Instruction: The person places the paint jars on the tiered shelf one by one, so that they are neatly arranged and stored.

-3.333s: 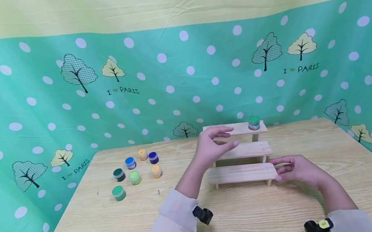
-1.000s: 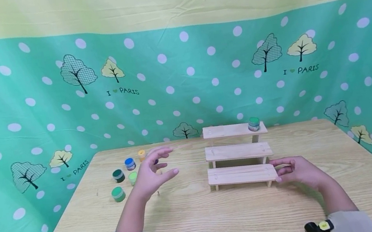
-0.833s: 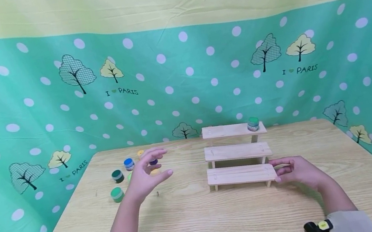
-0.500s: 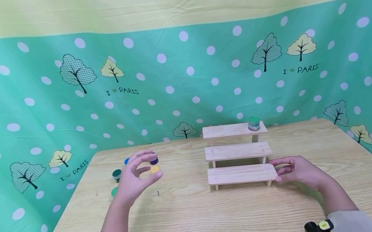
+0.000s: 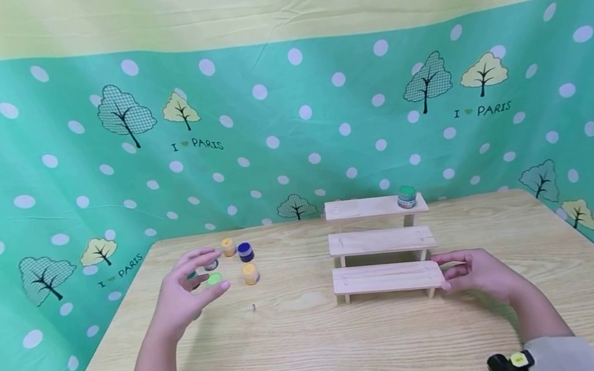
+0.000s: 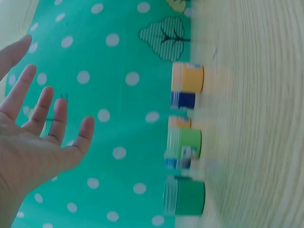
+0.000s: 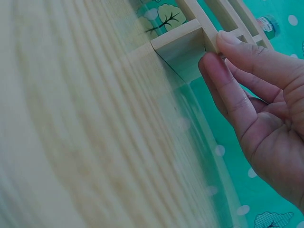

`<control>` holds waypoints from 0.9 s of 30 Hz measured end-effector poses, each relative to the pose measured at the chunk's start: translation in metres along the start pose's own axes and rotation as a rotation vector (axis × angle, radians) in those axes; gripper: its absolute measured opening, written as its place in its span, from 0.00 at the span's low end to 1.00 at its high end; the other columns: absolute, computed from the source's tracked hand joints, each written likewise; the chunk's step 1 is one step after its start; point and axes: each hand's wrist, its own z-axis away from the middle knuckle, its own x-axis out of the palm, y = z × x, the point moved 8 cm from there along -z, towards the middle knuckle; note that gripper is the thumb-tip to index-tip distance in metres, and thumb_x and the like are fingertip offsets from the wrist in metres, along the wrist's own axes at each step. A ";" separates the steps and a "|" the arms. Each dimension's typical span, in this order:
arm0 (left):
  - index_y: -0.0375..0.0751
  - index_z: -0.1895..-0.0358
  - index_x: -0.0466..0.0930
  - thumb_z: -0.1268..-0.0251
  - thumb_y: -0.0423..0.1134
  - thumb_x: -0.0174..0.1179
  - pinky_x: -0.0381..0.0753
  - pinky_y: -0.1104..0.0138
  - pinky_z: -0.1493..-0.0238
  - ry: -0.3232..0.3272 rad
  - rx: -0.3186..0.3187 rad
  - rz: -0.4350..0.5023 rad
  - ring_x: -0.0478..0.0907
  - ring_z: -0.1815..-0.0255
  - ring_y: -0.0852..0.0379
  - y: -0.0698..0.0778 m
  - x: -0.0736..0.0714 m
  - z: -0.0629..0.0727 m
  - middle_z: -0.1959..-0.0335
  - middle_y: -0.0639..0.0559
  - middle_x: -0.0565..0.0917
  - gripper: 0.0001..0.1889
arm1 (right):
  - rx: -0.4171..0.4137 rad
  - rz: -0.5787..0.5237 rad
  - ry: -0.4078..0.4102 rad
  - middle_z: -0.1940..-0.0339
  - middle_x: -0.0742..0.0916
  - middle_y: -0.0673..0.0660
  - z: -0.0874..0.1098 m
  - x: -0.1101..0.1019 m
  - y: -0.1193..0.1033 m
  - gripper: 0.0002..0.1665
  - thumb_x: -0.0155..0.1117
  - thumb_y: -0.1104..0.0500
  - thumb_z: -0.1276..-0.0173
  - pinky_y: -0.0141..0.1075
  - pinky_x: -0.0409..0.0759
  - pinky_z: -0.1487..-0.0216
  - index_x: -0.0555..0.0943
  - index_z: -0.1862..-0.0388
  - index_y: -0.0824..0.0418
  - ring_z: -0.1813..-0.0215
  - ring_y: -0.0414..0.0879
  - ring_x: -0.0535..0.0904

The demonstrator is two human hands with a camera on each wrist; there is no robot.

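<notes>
My left hand point(image 5: 181, 297) hovers over the paint jars at the table's left, fingers loosely bent and thumb apart, holding nothing. Beside its fingertips stands a light green paint jar point(image 5: 215, 279); in the left wrist view a green paint jar point(image 6: 184, 197) stands apart from the hand. The head view partly hides the blue and dark green jars behind the fingers. At the right, my right hand point(image 5: 483, 277) pinches the right end of the lowest step of a three-step wooden stand point(image 5: 387, 277) between thumb and forefinger. A green-lidded paint jar point(image 5: 406, 196) sits on the top step's right end.
Two orange-yellow paint jars point(image 5: 250, 274) and a dark blue paint jar point(image 5: 246, 252) stand right of the left hand. A tiny object point(image 5: 253, 308) lies on the wooden table point(image 5: 314, 348) in front of them. A green dotted cloth point(image 5: 261, 119) hangs behind.
My left hand has moved left, from beside the wooden stand to the paint jars, and remains without anything in it. The right hand and the stand keep their places.
</notes>
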 end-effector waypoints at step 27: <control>0.35 0.37 0.75 0.42 0.43 0.71 0.70 0.39 0.40 -0.090 -0.297 -0.194 0.62 0.33 0.35 -0.069 -0.046 0.024 0.31 0.37 0.66 0.30 | -0.021 0.004 -0.014 0.52 0.84 0.64 0.001 0.001 -0.002 0.42 0.76 0.65 0.45 0.36 0.84 0.55 0.68 0.34 0.75 0.55 0.50 0.82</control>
